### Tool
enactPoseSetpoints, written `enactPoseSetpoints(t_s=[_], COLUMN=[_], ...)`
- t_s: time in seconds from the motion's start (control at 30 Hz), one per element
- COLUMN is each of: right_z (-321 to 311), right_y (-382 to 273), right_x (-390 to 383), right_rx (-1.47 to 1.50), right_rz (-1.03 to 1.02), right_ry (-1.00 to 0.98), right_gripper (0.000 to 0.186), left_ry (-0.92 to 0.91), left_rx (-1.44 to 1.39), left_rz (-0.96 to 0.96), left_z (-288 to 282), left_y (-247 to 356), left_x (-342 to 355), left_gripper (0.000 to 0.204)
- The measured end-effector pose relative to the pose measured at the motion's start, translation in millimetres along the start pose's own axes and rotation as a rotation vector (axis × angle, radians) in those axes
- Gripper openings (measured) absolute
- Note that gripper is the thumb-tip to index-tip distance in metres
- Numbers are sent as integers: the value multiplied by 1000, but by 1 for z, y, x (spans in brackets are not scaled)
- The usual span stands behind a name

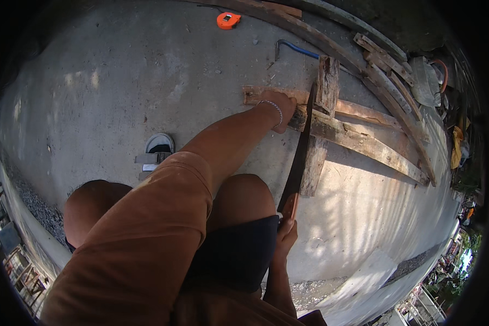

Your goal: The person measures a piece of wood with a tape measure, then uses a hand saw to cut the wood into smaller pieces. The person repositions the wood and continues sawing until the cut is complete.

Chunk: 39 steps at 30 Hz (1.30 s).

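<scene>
A wooden plank (364, 139) rests across a thick, rough timber block (313, 168) on the concrete. My left hand (280, 110), with a braided bracelet at its wrist, presses down closed around the plank's near-left end. In my right hand (286, 240) is the brown handle of a handsaw (300, 157). Its long dark blade slants up and away, crossing the plank just right of my left hand, close beside the block. Behind them lies another board (358, 111), partly covered by my left hand and the block. The blade's teeth are too fine to make out.
An orange tape measure (228, 21) lies at the far side. Near the block's far end is a blue bar (300, 49) with a bent tip. Loose lumber (388, 95) piles up at the right. My sandalled foot (158, 146) stands at the left.
</scene>
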State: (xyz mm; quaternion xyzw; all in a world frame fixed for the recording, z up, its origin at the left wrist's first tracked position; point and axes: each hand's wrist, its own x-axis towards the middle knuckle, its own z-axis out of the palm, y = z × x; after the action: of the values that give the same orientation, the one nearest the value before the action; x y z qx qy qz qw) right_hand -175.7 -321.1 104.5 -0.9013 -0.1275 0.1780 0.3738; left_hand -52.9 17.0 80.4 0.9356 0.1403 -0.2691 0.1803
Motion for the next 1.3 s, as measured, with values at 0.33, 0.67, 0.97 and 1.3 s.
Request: enactPoseSetpoints(t_s=[0.33,0.67,0.97,1.3], right_z=[47,-11,-14,45], right_y=[-11,-35,-7,-22], right_x=[137,24,-37,130], right_rx=[93,-29,-18,168], right_rz=[-42,117,-45,-75], right_ry=[-7,-28,55,47], right_gripper=[57,62,67,58], left_ry=[13,-8,-15,-21], left_rx=[4,9,4,-44], left_rz=[-28,-23,-2,21], left_z=[8,11,1,9], left_y=[9,5,2,6], left_x=[-8,3,-1,-5], left_gripper=[66,69,61,62])
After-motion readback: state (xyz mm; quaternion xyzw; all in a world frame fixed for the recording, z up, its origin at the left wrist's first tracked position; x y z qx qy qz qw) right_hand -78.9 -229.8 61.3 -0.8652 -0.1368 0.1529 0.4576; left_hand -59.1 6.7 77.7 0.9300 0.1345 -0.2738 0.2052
